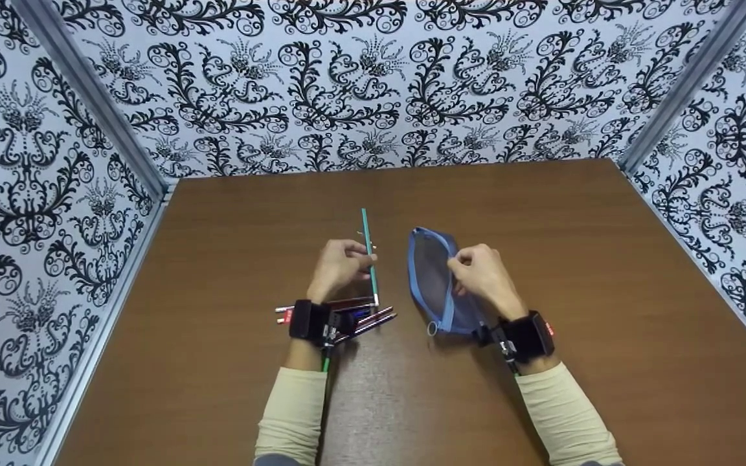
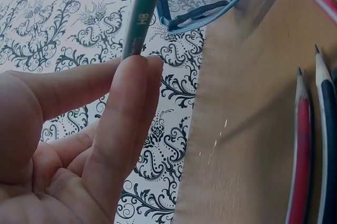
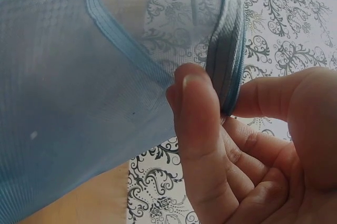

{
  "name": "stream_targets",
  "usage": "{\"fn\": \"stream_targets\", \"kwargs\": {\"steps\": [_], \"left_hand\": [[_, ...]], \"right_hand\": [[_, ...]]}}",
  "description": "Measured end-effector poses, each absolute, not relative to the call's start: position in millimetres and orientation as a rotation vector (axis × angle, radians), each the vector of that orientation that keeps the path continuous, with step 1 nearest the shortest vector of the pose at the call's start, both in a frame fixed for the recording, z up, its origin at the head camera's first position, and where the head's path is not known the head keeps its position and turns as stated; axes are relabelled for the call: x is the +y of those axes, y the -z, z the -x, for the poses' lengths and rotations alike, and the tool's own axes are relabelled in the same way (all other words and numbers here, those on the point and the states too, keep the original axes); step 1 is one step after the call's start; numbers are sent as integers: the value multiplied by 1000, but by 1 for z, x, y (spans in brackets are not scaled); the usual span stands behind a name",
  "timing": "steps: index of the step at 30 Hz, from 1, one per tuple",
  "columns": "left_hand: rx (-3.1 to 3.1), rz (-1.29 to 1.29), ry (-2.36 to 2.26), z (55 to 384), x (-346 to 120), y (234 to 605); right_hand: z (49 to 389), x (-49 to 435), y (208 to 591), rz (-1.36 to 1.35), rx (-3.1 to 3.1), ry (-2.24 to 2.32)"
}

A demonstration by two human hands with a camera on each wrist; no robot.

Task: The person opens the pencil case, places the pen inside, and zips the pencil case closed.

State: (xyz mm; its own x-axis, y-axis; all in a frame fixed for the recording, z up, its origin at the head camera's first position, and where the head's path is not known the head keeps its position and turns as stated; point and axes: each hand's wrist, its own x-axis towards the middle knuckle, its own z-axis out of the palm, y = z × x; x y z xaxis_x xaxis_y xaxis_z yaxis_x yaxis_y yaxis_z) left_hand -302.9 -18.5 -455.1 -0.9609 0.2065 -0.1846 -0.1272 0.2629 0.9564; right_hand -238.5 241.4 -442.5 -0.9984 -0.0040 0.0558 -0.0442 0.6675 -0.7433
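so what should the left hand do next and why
I'd probably shift the left hand rightward to bring the green pencil over the blue pouch. The hand pinches the pencil just left of the pouch, while the right hand pinches the pouch's edge and its mouth gapes open, so it looks ready to receive it.

L hand pinching pencil, R hand w/ blue pouch.

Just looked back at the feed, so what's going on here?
A person's left hand pinches a green HB pencil, while the right hand pinches the edge of a blue mesh pouch whose mouth is open. The green HB pencil is outside the pouch, off to its left. More pencils lie on the table near the left hand.
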Motion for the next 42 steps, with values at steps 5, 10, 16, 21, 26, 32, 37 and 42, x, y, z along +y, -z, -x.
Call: {"fn": "stream_targets", "kwargs": {"steps": [5, 10, 16, 21, 26, 32, 37, 42], "left_hand": [[2258, -109, -1779, 301, -16, 456], [2266, -177, -1783, 298, -14, 456], [2240, -171, -1755, 295, -11, 455], [2208, -185, -1719, 294, -8, 456], [2199, -201, -1701, 292, -5, 456], [2215, -233, -1681, 292, -3, 458], [2193, -272, -1664, 289, 0, 458], [2166, -272, -1631, 287, 5, 458]], "right_hand": [[239, 241, 443, -43, -2819, -1246], [240, 241, 443, -50, -2812, -1221], [240, 241, 443, -31, -2814, -1252], [240, 241, 443, -34, -2822, -1258], [240, 241, 443, -40, -2823, -1255], [239, 241, 443, -48, -2816, -1259], [239, 241, 443, -44, -2809, -1257], [238, 241, 442, -35, -2814, -1259]]}}
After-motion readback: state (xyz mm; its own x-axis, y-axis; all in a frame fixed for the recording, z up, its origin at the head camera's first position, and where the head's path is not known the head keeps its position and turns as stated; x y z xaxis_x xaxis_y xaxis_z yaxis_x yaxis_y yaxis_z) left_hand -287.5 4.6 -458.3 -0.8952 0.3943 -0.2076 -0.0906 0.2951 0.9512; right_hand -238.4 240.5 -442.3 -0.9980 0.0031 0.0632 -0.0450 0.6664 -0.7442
